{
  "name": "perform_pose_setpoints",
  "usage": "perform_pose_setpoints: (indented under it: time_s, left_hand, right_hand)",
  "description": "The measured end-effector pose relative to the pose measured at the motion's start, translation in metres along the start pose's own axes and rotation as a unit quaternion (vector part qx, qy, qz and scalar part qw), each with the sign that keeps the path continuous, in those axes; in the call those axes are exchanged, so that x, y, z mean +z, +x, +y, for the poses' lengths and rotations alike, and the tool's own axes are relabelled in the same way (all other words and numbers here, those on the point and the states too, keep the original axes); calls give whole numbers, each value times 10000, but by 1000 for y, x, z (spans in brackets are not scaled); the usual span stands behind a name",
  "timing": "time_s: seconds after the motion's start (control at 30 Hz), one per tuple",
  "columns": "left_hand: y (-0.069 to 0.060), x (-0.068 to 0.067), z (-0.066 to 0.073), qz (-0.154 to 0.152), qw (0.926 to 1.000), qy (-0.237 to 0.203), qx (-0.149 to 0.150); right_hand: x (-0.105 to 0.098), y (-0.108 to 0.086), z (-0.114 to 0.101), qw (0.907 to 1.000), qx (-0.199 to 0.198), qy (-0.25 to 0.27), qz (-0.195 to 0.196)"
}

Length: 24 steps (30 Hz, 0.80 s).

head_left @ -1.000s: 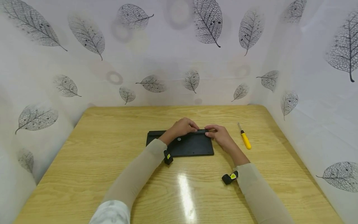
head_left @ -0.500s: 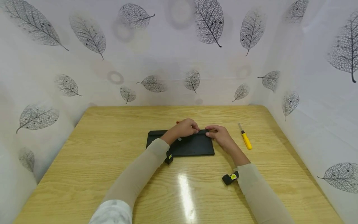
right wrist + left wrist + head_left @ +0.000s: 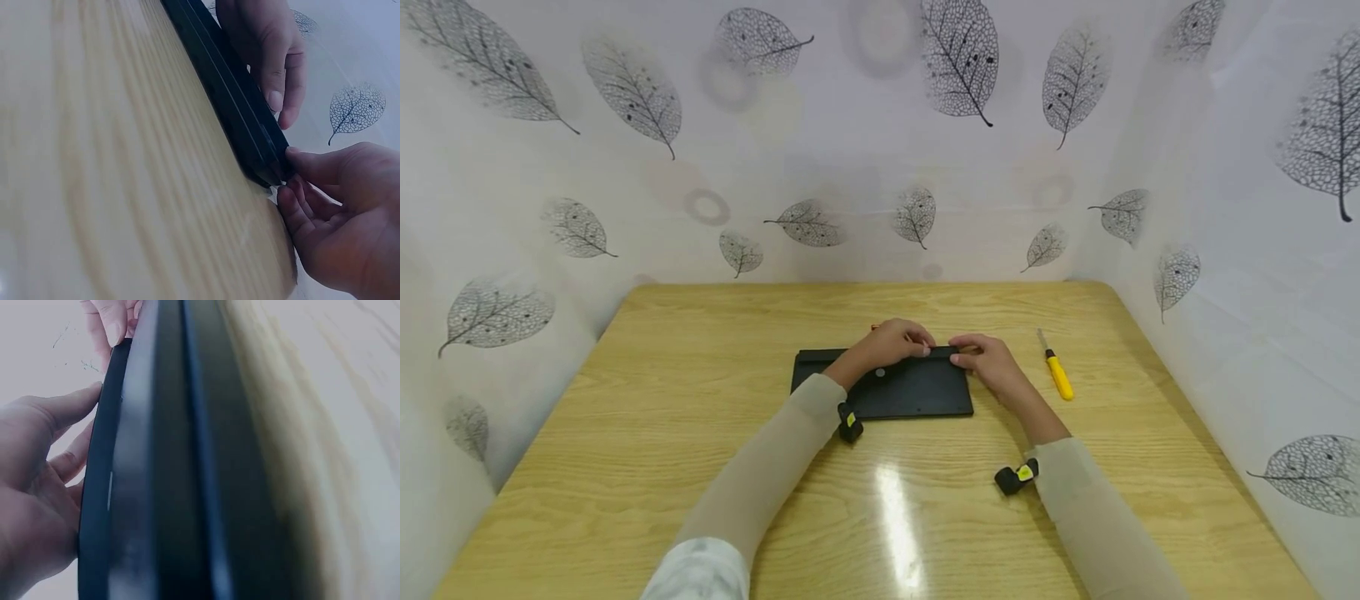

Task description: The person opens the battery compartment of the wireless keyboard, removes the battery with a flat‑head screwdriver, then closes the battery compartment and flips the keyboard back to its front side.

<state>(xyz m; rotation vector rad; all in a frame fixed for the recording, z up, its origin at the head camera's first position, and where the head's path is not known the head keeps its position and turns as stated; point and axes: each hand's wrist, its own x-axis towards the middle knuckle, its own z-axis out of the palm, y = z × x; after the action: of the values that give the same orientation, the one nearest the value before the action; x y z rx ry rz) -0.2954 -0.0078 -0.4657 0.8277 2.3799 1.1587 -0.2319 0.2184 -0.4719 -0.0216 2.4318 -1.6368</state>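
A flat black keyboard [image 3: 917, 392] lies on the table, apparently underside up, with a raised strip along its far edge and a small round silver spot. My left hand [image 3: 891, 343] reaches across it; thumb and fingers pinch the far edge right of its middle. Close by, my right hand [image 3: 988, 365] grips the far right corner, thumb on the near side and fingers round the end. In the right wrist view, that same right hand [image 3: 350, 219] holds the tip of the keyboard [image 3: 250, 131]. The left wrist view shows the left thumb [image 3: 78, 406] against the edge.
A yellow-handled screwdriver [image 3: 1060, 375] lies right of the keyboard on the wooden table [image 3: 700, 467]. A small red item [image 3: 875, 327] shows partly behind my left hand. White leaf-print cloth [image 3: 850, 150] encloses the table's back and sides.
Both hands stay at the far edge of the keyboard. The left hand shifts only very slightly; keyboard and screwdriver hold their places.
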Motion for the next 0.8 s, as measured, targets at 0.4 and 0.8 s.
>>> perform_pose_setpoints:
  time_s: [0.4,0.8]
  left_hand:
    - [16,11,14,-273,9987,418,-108]
    - [26,23,22,-238,9954,911,-157]
  right_hand:
    - [-6,-9,7,9999,46,-110,22]
    - [-11,-35,10,9993,181,-181,-273]
